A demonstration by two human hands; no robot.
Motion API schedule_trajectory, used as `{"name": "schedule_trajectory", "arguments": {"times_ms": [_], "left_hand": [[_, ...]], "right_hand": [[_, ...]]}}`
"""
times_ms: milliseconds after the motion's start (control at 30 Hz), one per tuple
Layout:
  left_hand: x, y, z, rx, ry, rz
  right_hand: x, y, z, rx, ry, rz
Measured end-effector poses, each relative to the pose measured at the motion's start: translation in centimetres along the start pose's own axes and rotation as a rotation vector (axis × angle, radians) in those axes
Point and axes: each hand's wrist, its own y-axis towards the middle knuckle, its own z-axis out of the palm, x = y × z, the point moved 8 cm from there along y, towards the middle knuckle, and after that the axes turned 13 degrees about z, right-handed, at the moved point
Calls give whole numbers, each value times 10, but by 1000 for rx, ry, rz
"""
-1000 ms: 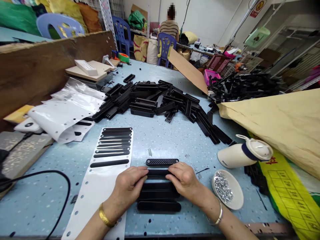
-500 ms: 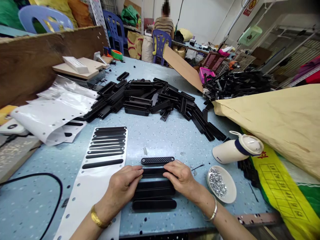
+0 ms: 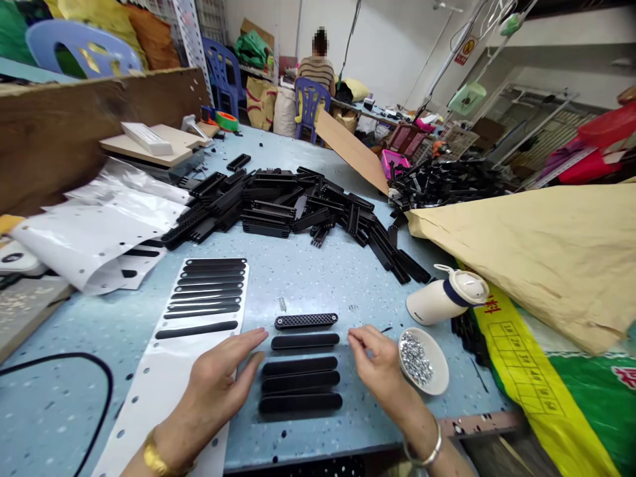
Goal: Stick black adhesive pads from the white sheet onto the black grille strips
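Several flat black oblong strips lie in a row on the blue table in front of me, the farthest one with a meshed top. My left hand rests open just left of the row, fingers stretched toward the second strip. My right hand hovers just right of the row, fingers loosely curled, holding nothing I can see. A white backing sheet with black adhesive strips lies under my left wrist.
A small white dish of silver screws sits by my right hand, a tipped white mug behind it. A pile of black plastic parts fills the table's middle. Tan paper covers the right; a black cable curves at left. A person sits far back.
Both hands have lifted off the second strip and drawn apart to either side of the row. The camera view has swung a little to the right.
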Motion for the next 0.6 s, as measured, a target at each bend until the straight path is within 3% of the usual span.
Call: {"name": "schedule_trajectory", "arguments": {"times_ms": [67,167,233,300,400,500,600], "left_hand": [[5,-15,-19,-20,105,13],[6,-53,-44,-15,351,64],[-1,-85,-52,73,384,84],[-10,-116,-62,123,304,32],[-14,-157,-91,36,196,-264],[1,-199,-117,-117,167,-720],[11,-218,-99,-202,-251,-969]], "right_hand": [[40,-16,19,44,63,-107],[108,-47,77,265,171,-343],[137,-61,115,298,183,-418],[150,-70,152,297,121,-408],[150,-85,193,315,-23,-392],[143,-111,203,355,-42,-454],[139,-132,189,338,40,-520]]}}
